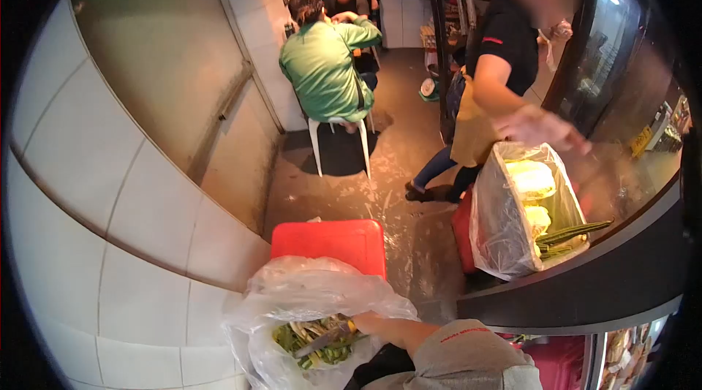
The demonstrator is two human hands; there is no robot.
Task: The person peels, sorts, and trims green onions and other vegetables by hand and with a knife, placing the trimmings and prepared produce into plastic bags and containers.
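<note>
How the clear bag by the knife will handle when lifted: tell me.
The bag is probably floppy: its thin film lies in creases. The greens lie in a heap, so they may shift. The film's glossy sheen suggests a slippery grip.

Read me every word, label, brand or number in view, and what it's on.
None can be read.
Red print on the grey sleeve: too small.
Red mark on the co-worker's black shirt: blurred.
Yellow package at right: any print is too blurred.

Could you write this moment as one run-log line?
Right hand: holding knife at greens | Left hand: not visible | Greens: inside translucent plastic bag | Co-worker's hand: near bagged vegetables
</note>
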